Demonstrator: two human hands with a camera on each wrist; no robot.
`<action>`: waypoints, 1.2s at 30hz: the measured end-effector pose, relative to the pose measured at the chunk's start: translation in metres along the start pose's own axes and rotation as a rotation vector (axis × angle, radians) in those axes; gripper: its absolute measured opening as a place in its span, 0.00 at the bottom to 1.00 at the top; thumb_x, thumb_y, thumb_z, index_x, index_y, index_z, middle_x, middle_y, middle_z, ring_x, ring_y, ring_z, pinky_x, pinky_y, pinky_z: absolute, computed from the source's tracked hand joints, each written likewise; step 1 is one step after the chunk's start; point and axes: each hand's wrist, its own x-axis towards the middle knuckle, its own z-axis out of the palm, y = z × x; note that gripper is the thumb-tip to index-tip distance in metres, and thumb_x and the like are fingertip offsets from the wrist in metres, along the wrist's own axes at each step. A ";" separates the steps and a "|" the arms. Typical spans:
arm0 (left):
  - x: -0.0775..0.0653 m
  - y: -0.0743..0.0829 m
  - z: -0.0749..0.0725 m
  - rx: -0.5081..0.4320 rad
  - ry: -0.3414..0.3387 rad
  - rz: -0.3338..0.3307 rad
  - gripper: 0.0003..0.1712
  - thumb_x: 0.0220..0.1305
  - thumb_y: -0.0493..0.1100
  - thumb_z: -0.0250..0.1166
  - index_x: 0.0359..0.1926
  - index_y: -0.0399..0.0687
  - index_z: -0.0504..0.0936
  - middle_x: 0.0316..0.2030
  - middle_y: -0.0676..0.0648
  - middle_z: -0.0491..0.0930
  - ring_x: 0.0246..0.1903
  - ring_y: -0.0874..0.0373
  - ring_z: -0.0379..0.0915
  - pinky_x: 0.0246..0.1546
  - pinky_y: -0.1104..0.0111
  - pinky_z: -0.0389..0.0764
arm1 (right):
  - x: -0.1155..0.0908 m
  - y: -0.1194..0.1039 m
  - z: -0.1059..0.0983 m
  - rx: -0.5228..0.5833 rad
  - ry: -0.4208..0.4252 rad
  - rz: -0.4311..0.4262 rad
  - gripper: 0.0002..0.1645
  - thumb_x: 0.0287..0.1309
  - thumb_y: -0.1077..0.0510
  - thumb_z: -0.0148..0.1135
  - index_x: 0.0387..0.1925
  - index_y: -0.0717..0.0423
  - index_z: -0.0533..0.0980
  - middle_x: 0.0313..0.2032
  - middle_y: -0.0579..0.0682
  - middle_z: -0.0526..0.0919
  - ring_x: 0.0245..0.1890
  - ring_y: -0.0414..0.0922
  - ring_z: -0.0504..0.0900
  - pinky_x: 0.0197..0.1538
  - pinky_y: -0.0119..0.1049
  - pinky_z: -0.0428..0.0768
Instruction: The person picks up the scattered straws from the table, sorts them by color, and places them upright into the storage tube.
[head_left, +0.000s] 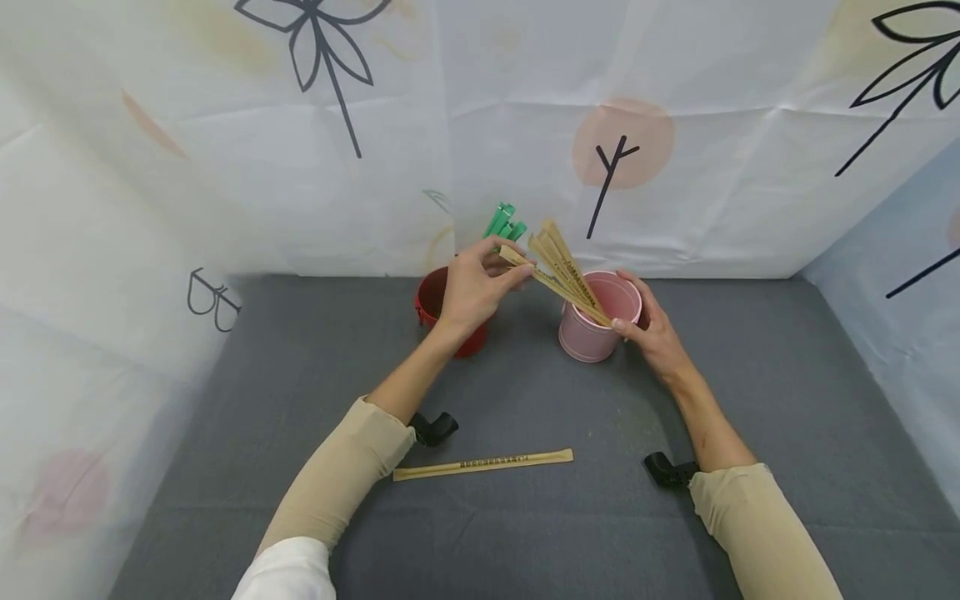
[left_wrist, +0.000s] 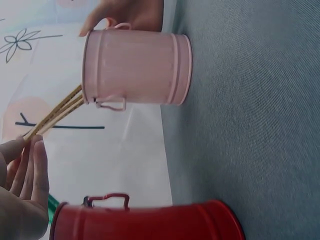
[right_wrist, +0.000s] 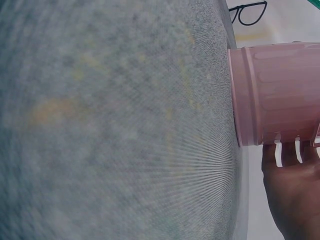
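My left hand (head_left: 474,287) pinches the upper end of a slim tan paper-wrapped stick (head_left: 555,287) with print on it. Its lower end reaches into a small pink metal bucket (head_left: 588,340). Several similar sticks (head_left: 555,254) lean in the same bucket. On the bucket's right side, my right hand (head_left: 656,333) grips it, thumb at the rim; in the right wrist view, fingers (right_wrist: 295,160) lie against its wall. A red bucket (head_left: 472,340) stands behind and beneath my left hand, partly hidden, with green sticks (head_left: 504,221) rising at its back.
One more tan wrapped stick (head_left: 483,464) lies flat on the grey cloth-covered table (head_left: 525,533), nearer to me. A white patterned cloth (head_left: 510,150) hangs along the table's back edge, and cloth also hangs at both sides.
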 end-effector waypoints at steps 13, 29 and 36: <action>0.005 -0.002 0.018 0.064 -0.035 -0.079 0.12 0.60 0.37 0.73 0.44 0.39 0.83 0.36 0.43 0.87 0.31 0.55 0.86 0.35 0.66 0.85 | -0.001 0.000 -0.001 -0.009 0.003 -0.002 0.42 0.61 0.72 0.54 0.75 0.49 0.60 0.60 0.46 0.72 0.50 0.42 0.70 0.42 0.28 0.71; -0.032 0.004 -0.008 0.158 -0.083 0.023 0.12 0.59 0.40 0.73 0.43 0.43 0.84 0.37 0.49 0.87 0.34 0.59 0.86 0.37 0.68 0.84 | -0.001 -0.004 0.001 0.015 -0.034 0.006 0.42 0.61 0.72 0.54 0.75 0.50 0.59 0.60 0.47 0.71 0.50 0.45 0.69 0.39 0.28 0.70; -0.057 0.012 -0.026 0.170 -0.128 0.078 0.11 0.60 0.38 0.73 0.44 0.45 0.84 0.37 0.51 0.87 0.33 0.62 0.85 0.36 0.68 0.84 | 0.000 -0.004 0.001 0.043 -0.039 -0.003 0.42 0.61 0.73 0.53 0.75 0.50 0.58 0.60 0.47 0.71 0.50 0.45 0.69 0.39 0.28 0.69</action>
